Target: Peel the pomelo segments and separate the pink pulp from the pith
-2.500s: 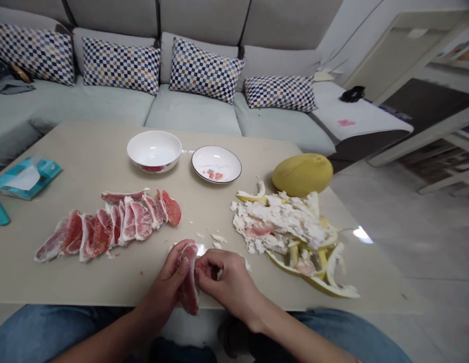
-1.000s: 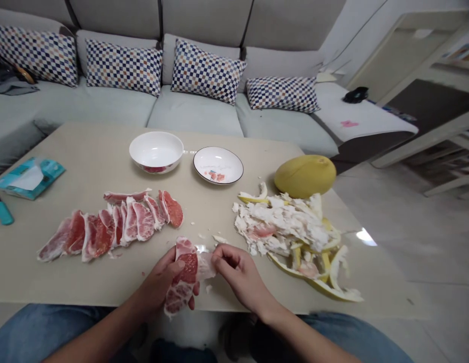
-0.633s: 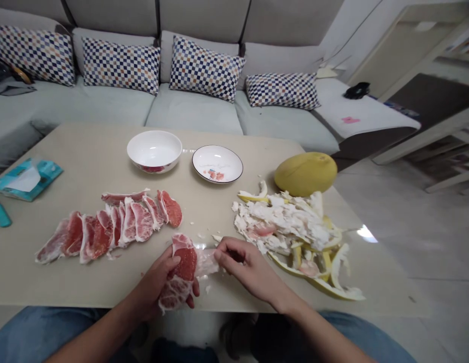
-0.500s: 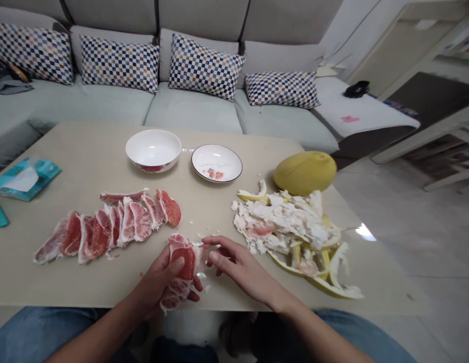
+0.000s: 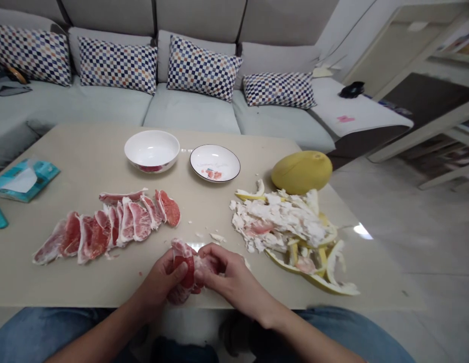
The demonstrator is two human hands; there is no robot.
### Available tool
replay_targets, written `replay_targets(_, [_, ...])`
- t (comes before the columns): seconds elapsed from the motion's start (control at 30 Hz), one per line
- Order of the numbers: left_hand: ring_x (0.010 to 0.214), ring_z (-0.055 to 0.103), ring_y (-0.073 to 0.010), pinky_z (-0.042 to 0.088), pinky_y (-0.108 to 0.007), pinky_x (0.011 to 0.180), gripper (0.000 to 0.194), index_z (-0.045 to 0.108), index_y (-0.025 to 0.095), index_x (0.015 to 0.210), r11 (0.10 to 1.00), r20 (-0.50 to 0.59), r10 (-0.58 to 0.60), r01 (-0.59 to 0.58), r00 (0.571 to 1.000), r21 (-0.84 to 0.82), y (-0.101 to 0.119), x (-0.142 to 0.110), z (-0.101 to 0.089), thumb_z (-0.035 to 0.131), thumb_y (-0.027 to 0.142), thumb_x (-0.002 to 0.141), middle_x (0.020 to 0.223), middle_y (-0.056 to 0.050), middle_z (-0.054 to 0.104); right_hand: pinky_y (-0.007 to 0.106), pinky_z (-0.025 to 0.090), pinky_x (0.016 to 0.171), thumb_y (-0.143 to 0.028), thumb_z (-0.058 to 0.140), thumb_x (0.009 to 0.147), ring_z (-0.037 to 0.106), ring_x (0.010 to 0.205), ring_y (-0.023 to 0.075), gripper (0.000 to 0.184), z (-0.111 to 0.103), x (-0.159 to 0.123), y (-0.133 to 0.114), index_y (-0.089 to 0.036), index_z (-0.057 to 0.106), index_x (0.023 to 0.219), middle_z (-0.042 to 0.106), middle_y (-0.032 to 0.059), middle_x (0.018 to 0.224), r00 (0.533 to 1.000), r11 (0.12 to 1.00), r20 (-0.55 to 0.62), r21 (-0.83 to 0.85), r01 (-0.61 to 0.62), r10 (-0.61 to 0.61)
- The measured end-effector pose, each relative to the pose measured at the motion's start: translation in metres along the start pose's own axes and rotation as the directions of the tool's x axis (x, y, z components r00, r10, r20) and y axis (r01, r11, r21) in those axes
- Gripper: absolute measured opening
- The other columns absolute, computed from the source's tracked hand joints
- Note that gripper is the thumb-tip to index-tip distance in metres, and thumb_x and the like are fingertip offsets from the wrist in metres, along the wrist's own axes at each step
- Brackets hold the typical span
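Near the table's front edge, my left hand (image 5: 164, 280) is closed around a red pomelo segment (image 5: 184, 269), its thumb pressed on the bare flesh. My right hand (image 5: 228, 275) pinches pale membrane (image 5: 204, 264) at the segment's right side, thumb and fingers together. The membrane still joins the segment, as far as I can see; the fingertips hide part of it. Left of the hands lies a row of several pomelo segments (image 5: 100, 229) with whitish skin. To the right is a heap of white pith and yellow peel (image 5: 279, 222).
A whole yellow pomelo (image 5: 302, 172) sits behind the peel heap. Toward the back stand a white bowl (image 5: 151, 146) and a dark-rimmed plate (image 5: 215, 159) with small red bits. A blue tissue pack (image 5: 28, 179) lies at the left. The sofa (image 5: 192, 111) borders the table's far side.
My right hand has moved left to the segment, and its loosely spread fingers have closed on the membrane. The segment has tilted in my left hand. A white scrap now lies behind my right hand.
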State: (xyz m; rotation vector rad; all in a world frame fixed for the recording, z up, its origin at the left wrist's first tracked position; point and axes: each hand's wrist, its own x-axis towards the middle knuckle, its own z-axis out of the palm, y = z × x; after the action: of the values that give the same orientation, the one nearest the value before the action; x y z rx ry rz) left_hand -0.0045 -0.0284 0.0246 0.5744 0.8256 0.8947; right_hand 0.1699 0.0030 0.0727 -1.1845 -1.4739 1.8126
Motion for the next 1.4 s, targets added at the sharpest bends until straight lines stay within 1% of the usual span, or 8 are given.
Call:
replay_targets(0.37, [0.057, 0.064, -0.0125, 0.056, -0.030, 0.063, 0.043, 0.064, 0.019, 0.101, 0.973, 0.054, -0.046, 0.057, 0.997, -0.223, -0.004, -0.003, -0.003, 0.078, 0.044, 0.069, 0.072, -0.001, 0.066, 0.024, 0.029, 0.052, -0.051, 0.062, 0.080, 0.037, 0.056, 0.0108, 0.038, -0.001, -0.007, -0.002, -0.017, 0.057, 0.063, 0.045, -0.0028, 0.057, 0.987, 0.969, -0.156, -0.249, -0.007, -0.033])
replay_targets(0.67, [0.058, 0.068, -0.0166, 0.051, -0.025, 0.055, 0.041, 0.061, 0.020, 0.105, 0.980, 0.163, 0.041, -0.008, 0.986, -0.198, -0.010, -0.005, -0.007, 0.072, 0.047, 0.075, 0.069, -0.003, 0.070, 0.022, 0.025, 0.046, -0.061, 0.070, 0.068, 0.034, 0.047, 0.0080, 0.046, -0.005, -0.005, -0.001, -0.019, 0.052, 0.063, 0.045, -0.0054, 0.052, 0.990, 0.988, -0.041, 0.073, -0.133, 0.136])
replay_targets(0.8, [0.053, 0.066, -0.0169, 0.046, -0.021, 0.048, 0.040, 0.061, 0.018, 0.104, 0.981, 0.239, 0.030, 0.018, 0.970, -0.195, -0.010, -0.003, -0.011, 0.068, 0.048, 0.078, 0.057, -0.001, 0.065, 0.024, 0.031, 0.049, -0.050, 0.065, 0.079, 0.044, 0.050, 0.0115, 0.036, -0.009, -0.010, -0.005, -0.019, 0.059, 0.064, 0.052, -0.0018, 0.054, 0.996, 0.976, -0.087, -0.216, 0.007, -0.027])
replay_targets(0.93, [0.049, 0.066, -0.0168, 0.047, -0.021, 0.042, 0.036, 0.062, 0.016, 0.100, 0.964, 0.376, -0.044, 0.138, 0.926, -0.227, -0.007, -0.001, -0.019, 0.069, 0.044, 0.079, 0.060, -0.001, 0.062, 0.028, 0.038, 0.058, -0.038, 0.057, 0.088, 0.054, 0.058, 0.0164, 0.029, -0.039, -0.013, -0.017, -0.019, 0.067, 0.069, 0.063, 0.0028, 0.063, 0.914, 0.754, -0.146, -0.621, 0.214, -0.379])
replay_targets(1.07, [0.054, 0.067, -0.0167, 0.053, -0.024, 0.044, 0.036, 0.061, 0.019, 0.108, 0.953, 0.363, -0.049, 0.152, 0.931, -0.261, 0.001, 0.001, -0.020, 0.067, 0.041, 0.081, 0.077, -0.002, 0.063, 0.027, 0.037, 0.053, -0.043, 0.054, 0.089, 0.049, 0.052, 0.0153, 0.030, -0.101, -0.006, -0.025, -0.019, 0.066, 0.076, 0.056, 0.0000, 0.057, 0.765, 0.659, -0.446, -0.751, -0.037, -0.465])
replay_targets(1.17, [0.066, 0.068, -0.0179, 0.056, -0.029, 0.053, 0.034, 0.059, 0.022, 0.118, 0.965, 0.306, -0.059, 0.133, 0.950, -0.226, 0.008, 0.001, -0.014, 0.057, 0.039, 0.088, 0.097, -0.007, 0.064, 0.030, 0.043, 0.064, -0.038, 0.048, 0.092, 0.059, 0.068, 0.0197, 0.029, -0.140, -0.001, -0.021, -0.018, 0.069, 0.095, 0.065, 0.0055, 0.077, 0.677, 0.508, -0.471, -0.846, -0.163, -0.566])
replay_targets(1.27, [0.086, 0.066, -0.0238, 0.057, -0.034, 0.066, 0.039, 0.058, 0.018, 0.123, 0.976, 0.262, -0.100, 0.145, 0.960, -0.160, 0.012, -0.001, -0.008, 0.058, 0.030, 0.086, 0.117, -0.014, 0.062, 0.034, 0.046, 0.072, -0.033, 0.041, 0.094, 0.062, 0.083, 0.0248, 0.036, -0.159, 0.000, -0.013, -0.017, 0.067, 0.113, 0.066, 0.0121, 0.094, 0.688, 0.325, -0.416, -0.907, -0.267, -0.595])
replay_targets(1.4, [0.093, 0.065, -0.0225, 0.053, -0.033, 0.076, 0.037, 0.060, 0.016, 0.122, 0.962, 0.210, -0.182, 0.219, 0.960, -0.166, 0.014, -0.004, -0.006, 0.056, 0.023, 0.086, 0.111, -0.015, 0.067, 0.039, 0.047, 0.074, -0.038, 0.043, 0.093, 0.062, 0.090, 0.0304, 0.038, -0.165, -0.004, -0.009, -0.014, 0.069, 0.109, 0.066, 0.0172, 0.106, 0.742, 0.127, -0.391, -0.913, -0.387, -0.544])
